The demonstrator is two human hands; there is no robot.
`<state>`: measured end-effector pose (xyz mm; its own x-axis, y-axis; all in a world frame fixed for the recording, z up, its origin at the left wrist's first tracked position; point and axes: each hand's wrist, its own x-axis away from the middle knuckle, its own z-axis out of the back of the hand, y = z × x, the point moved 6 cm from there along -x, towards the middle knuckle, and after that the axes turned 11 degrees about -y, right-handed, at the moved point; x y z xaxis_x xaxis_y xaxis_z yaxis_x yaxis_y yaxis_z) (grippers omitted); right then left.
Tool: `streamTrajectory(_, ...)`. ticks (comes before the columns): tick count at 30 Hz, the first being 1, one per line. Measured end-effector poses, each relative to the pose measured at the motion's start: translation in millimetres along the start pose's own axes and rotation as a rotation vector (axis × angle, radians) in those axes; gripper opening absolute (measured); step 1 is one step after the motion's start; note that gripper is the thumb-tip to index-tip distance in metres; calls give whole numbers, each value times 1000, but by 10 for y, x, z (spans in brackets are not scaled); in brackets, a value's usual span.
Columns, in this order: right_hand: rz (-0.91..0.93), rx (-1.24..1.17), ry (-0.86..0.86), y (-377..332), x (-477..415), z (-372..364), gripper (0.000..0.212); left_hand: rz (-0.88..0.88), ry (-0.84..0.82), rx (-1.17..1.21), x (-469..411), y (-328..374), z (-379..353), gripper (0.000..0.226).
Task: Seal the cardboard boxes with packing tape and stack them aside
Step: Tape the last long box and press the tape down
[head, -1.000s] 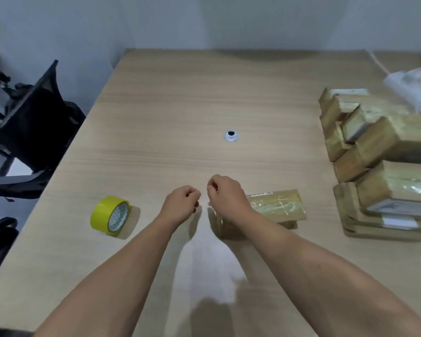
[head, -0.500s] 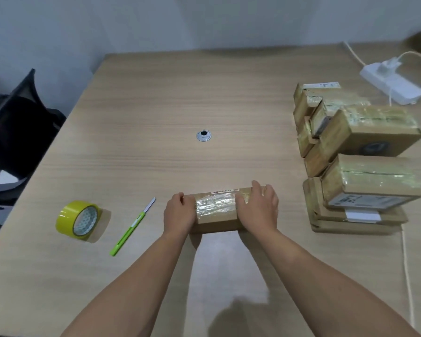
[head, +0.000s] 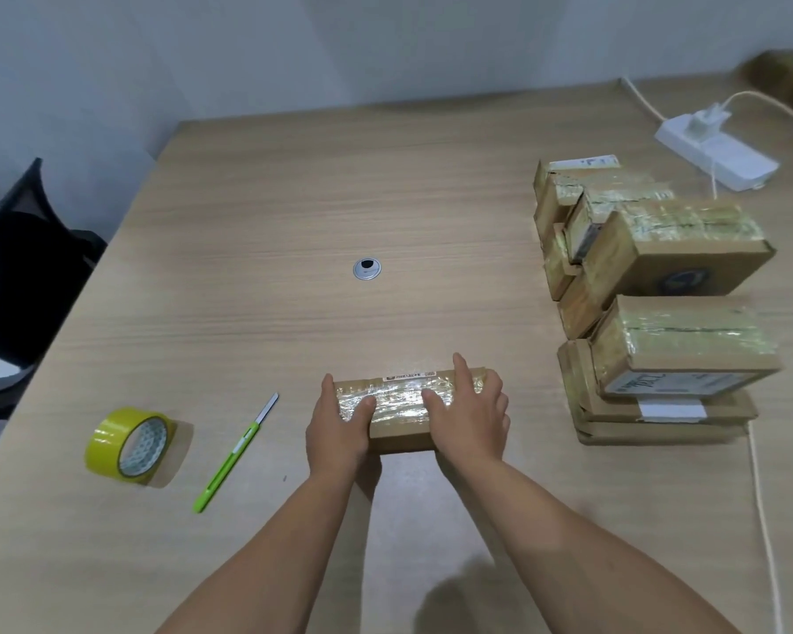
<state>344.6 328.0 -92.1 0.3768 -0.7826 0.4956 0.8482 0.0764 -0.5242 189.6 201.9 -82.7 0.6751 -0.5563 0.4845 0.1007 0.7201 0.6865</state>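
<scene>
A small cardboard box (head: 401,404) with shiny tape across its top lies on the wooden table in front of me. My left hand (head: 339,427) grips its left end, thumb on the taped top. My right hand (head: 470,414) covers its right end with fingers spread over the top. A yellow tape roll (head: 127,443) stands on edge at the near left. A green utility knife (head: 234,455) lies between the roll and the box. Several taped boxes (head: 660,304) are stacked at the right.
A white power strip (head: 715,151) with a plugged charger sits at the far right, and its cord (head: 763,519) runs down the right edge. A round metal grommet (head: 367,270) is set in the table's middle. A black chair (head: 14,267) stands off the left edge.
My hands went from pinching near the box's left end to resting on both ends of it. The view shifted left to right, bringing the knife and power strip into sight.
</scene>
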Motion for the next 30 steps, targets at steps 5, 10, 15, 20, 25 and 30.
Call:
streamTrajectory(5, -3, -42, -6, 17, -23, 12, 57, 24, 33, 202, 19, -27, 38, 54)
streamTrajectory(10, -25, -77, -17, 7, -39, 26, 58, 102, 101, 238, -24, -11, 111, 51)
streamTrajectory(15, -72, -20, -21, -24, -58, 12, 85, 101, 37, 16, -36, 111, -1, 82)
streamTrajectory(20, -77, -1, 3, -29, -64, -5, 78, 72, 45, -12, -65, 84, -42, 85)
streamTrajectory(25, -39, -114, 1, 11, -67, 29, 47, 69, 70, 99, -55, 21, 12, 52)
streamTrajectory(30, -6, -297, 17, 73, -102, 100, 36, 109, 127, 303, -77, -19, 60, 42)
